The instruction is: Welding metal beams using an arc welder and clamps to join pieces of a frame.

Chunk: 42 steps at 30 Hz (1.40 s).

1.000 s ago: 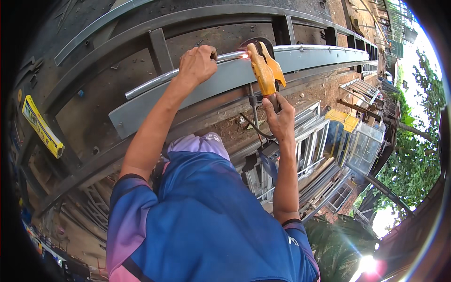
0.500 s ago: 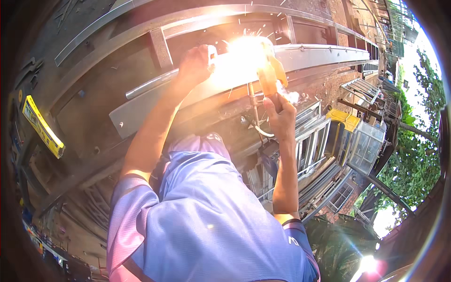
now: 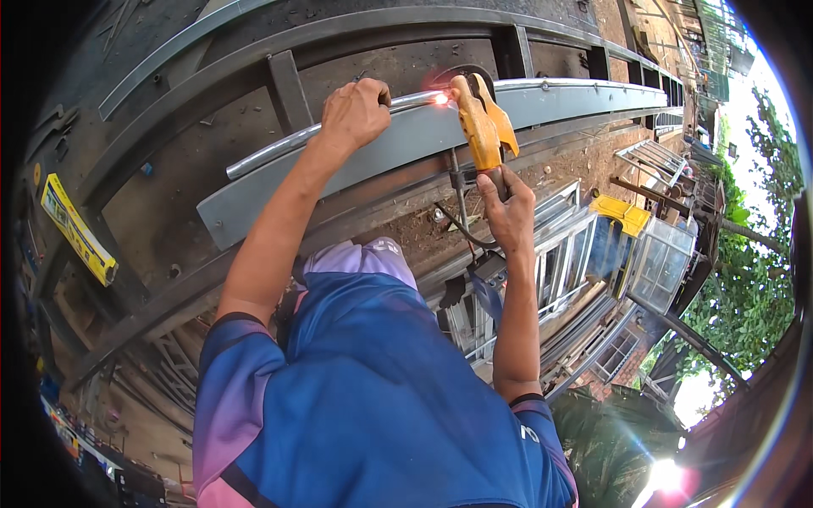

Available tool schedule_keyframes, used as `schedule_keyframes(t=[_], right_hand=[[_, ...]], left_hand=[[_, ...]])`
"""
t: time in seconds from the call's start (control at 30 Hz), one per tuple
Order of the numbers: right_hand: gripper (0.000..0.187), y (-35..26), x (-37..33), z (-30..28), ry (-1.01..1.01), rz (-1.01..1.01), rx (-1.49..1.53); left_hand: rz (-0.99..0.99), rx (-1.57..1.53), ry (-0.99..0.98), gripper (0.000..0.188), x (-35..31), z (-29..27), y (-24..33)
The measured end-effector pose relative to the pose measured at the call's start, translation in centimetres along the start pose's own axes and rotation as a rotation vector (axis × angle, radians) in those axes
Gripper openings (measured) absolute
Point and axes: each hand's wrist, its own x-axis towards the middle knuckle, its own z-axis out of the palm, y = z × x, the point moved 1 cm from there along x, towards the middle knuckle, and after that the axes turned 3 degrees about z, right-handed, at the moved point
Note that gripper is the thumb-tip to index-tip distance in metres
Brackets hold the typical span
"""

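My right hand (image 3: pixel 508 207) is wrapped round the handle of a yellow welding electrode holder (image 3: pixel 481 127), whose head is level with the pipe. Beside that head, a small spot on the metal glows red. A thin shiny metal pipe (image 3: pixel 271 154) runs along the far edge of a long grey flat metal bar (image 3: pixel 296 193). Closed with its fingers curled, my left hand (image 3: pixel 356 114) lies over this pipe to the left of the glowing spot. The pipe passes beneath it and comes out on both sides; the palm is hidden.
Beyond the bar lies a dark metal frame (image 3: pixel 290 91) with crosspieces. A yellow box (image 3: pixel 78 229) sits at the left. Nearer me on the right are light metal window frames (image 3: pixel 555 254), a yellow object (image 3: pixel 621 215) and stacked bars (image 3: pixel 576 328). A dark cable (image 3: pixel 464 230) hangs below the holder.
The blinding white arc and flying sparks have gone, leaving a small red glow. The pipe, bar and holder now show clearly. Both hands have stayed in nearly the same places.
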Motion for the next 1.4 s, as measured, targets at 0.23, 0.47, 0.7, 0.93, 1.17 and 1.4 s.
schedule_keyframes(t=[0.23,0.47,0.7,0.93,1.17,1.4], right_hand=[[0.028,0.2,0.2,0.1,-0.038,0.008,-0.022],[0.026,-0.1,0.3,0.1,-0.007,-0.004,-0.046],[0.027,0.6,0.0,0.1,0.029,-0.029,0.098],[0.027,0.6,0.1,-0.1,-0.021,0.028,0.096],[0.030,0.4,0.3,0.2,-0.009,-0.035,-0.021],[0.029,0.1,0.5,0.1,-0.035,-0.016,-0.036]], left_hand=[[0.019,0.011,-0.009,0.024,-0.1,0.0,-0.1],[0.096,-0.011,0.087,0.022,-0.3,0.2,-0.2],[0.109,-0.003,0.079,0.022,0.4,1.0,-1.1],[0.032,0.003,0.010,0.023,0.2,0.4,-0.4],[0.009,0.023,-0.009,0.023,0.2,0.3,-0.3],[0.068,0.016,0.025,0.022,0.0,0.5,-0.6]])
